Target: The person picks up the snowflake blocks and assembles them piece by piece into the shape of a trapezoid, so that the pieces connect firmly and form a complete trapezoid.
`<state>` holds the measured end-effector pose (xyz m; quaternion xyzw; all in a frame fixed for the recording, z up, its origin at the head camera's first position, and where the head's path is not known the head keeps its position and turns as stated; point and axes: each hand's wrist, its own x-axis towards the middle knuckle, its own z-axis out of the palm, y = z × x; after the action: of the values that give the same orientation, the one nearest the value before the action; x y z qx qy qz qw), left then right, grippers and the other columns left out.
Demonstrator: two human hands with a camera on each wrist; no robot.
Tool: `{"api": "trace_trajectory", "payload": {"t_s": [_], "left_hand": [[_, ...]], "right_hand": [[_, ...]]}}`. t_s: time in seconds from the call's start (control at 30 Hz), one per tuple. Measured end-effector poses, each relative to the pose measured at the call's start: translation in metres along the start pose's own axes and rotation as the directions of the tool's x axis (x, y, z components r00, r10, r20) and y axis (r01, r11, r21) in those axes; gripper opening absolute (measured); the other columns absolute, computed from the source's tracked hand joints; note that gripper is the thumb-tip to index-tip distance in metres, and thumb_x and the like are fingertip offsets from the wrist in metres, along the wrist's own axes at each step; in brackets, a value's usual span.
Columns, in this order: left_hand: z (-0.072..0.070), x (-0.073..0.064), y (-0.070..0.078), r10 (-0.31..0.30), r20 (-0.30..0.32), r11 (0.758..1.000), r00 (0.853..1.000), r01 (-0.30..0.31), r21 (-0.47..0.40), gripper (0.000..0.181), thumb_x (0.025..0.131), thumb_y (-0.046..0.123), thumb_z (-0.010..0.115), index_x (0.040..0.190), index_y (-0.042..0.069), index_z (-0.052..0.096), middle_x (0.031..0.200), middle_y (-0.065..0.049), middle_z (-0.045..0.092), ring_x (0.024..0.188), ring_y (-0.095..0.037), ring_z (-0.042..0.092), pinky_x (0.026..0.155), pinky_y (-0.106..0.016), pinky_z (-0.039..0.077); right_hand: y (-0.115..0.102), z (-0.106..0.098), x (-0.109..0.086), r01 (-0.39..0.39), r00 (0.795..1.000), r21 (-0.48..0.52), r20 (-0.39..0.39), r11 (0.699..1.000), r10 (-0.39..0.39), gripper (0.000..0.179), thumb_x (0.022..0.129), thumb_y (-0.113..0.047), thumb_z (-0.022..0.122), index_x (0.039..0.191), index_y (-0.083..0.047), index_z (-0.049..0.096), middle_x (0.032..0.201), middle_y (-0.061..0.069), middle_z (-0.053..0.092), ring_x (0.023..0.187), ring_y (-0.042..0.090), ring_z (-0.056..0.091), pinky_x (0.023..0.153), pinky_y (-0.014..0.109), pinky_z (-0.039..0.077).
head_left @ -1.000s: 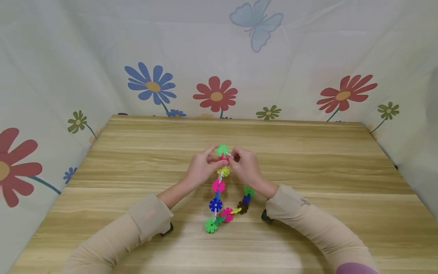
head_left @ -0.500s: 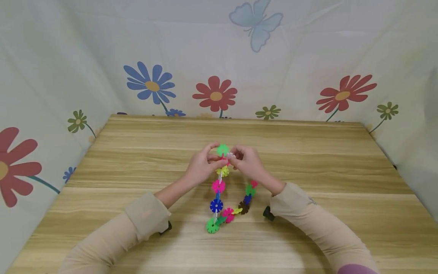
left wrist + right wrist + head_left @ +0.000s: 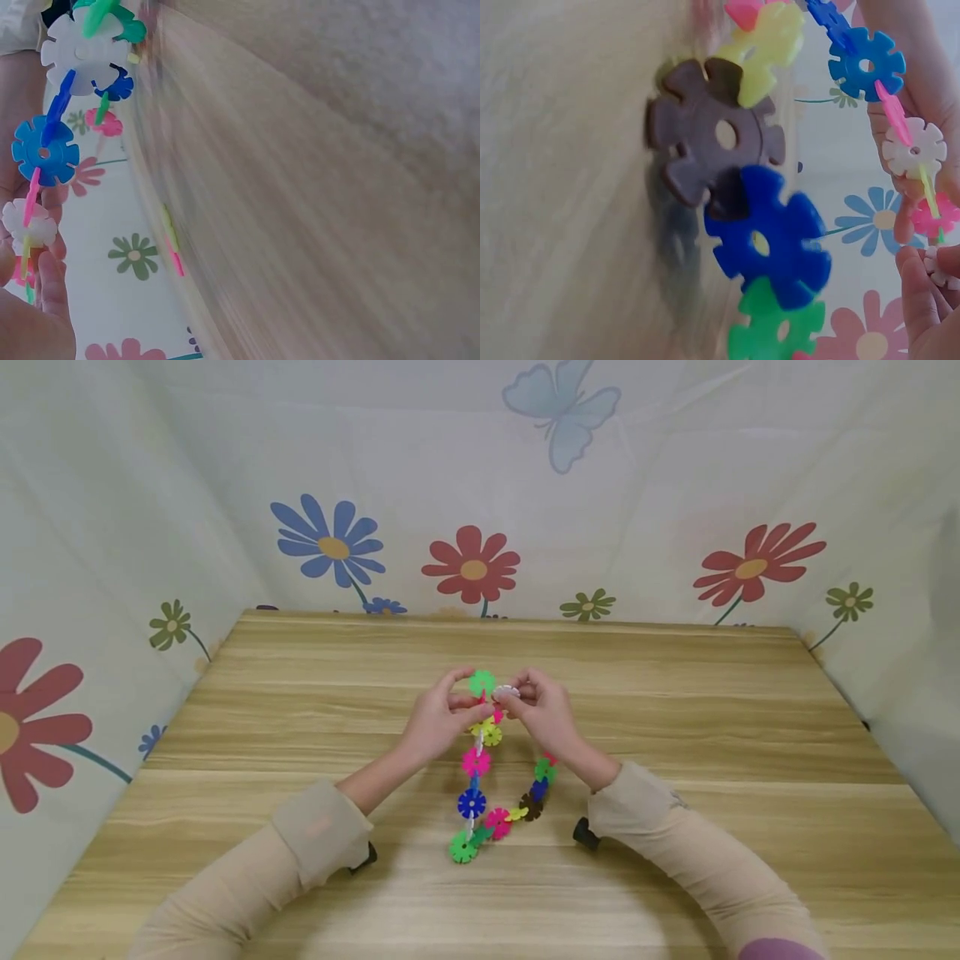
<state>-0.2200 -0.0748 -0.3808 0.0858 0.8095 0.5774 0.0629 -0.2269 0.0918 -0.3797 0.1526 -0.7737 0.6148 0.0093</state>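
A chain of interlocking plastic snowflake discs hangs from my left hand (image 3: 442, 714), whose thumb and fingers pinch a pink disc (image 3: 935, 215) near its upper end. Above those fingertips a green disc (image 3: 482, 682) stands up. My right hand (image 3: 551, 714) pinches a white snowflake disc (image 3: 506, 692) between thumb and fingertips, right beside the green one. Below the left hand the chain runs down through a white disc (image 3: 915, 148), a light blue disc (image 3: 45, 151) and a dark blue disc (image 3: 472, 803). It bends at a lower green disc (image 3: 463, 847).
From the bend, the chain curves right past a brown disc (image 3: 531, 807) to another green disc (image 3: 545, 770), close under the right wrist. A yellow disc (image 3: 491, 735) shows between the hands. The wooden table (image 3: 300, 710) is backed by a flowered cloth (image 3: 637, 485).
The white disc in my right hand has tilted from nearly edge-on to a flatter, more visible position. Both hands and the chain's upper end have risen slightly.
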Motion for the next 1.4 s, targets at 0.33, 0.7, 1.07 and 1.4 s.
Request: {"api": "trace_trajectory", "payload": {"t_s": [0.33,0.7,1.07,1.4], "left_hand": [[0.001,0.0,0.0,0.008,-0.008,1.0,1.0,-0.008,0.01,0.061,0.08,0.029,0.064,0.134,0.017,0.036,0.099,-0.01,0.066,0.085,-0.017,0.065,0.068,-0.03,0.053],[0.005,0.0,-0.003,0.103,-0.007,0.989,0.995,-0.102,0.109,0.07,0.082,0.028,0.062,0.138,0.006,0.026,0.104,-0.016,0.064,0.087,-0.02,0.065,0.059,-0.019,0.051],[0.004,-0.003,-0.004,0.112,0.021,0.984,0.994,-0.114,0.14,0.068,0.082,0.027,0.062,0.137,0.005,0.029,0.09,-0.012,0.068,0.063,-0.033,0.059,0.043,-0.018,0.04],[0.004,-0.004,-0.002,0.139,0.021,0.974,0.99,-0.141,0.176,0.066,0.081,0.024,0.063,0.135,0.001,0.032,0.09,-0.014,0.068,0.06,-0.024,0.061,0.045,-0.019,0.044]], "right_hand": [[0.007,0.007,0.001,0.035,0.999,-0.038,-0.034,0.999,-0.036,0.013,0.083,-0.006,0.059,0.085,0.005,0.053,0.083,0.022,0.065,0.07,0.032,0.062,0.063,0.035,0.053],[0.01,0.015,0.0,0.224,0.963,-0.262,-0.085,0.939,-0.254,0.009,0.08,0.001,0.06,0.074,0.004,0.053,0.075,0.019,0.066,0.069,0.024,0.066,0.058,0.019,0.052],[0.011,0.017,-0.005,0.335,0.92,-0.388,-0.064,0.859,-0.387,0.011,0.079,0.003,0.06,0.072,0.0,0.052,0.074,0.017,0.067,0.065,0.021,0.065,0.055,0.017,0.051],[0.01,0.02,-0.007,0.414,0.855,-0.541,-0.046,0.732,-0.517,0.013,0.076,0.005,0.061,0.069,0.0,0.052,0.06,0.01,0.062,0.044,0.009,0.048,0.04,0.012,0.037]]}}
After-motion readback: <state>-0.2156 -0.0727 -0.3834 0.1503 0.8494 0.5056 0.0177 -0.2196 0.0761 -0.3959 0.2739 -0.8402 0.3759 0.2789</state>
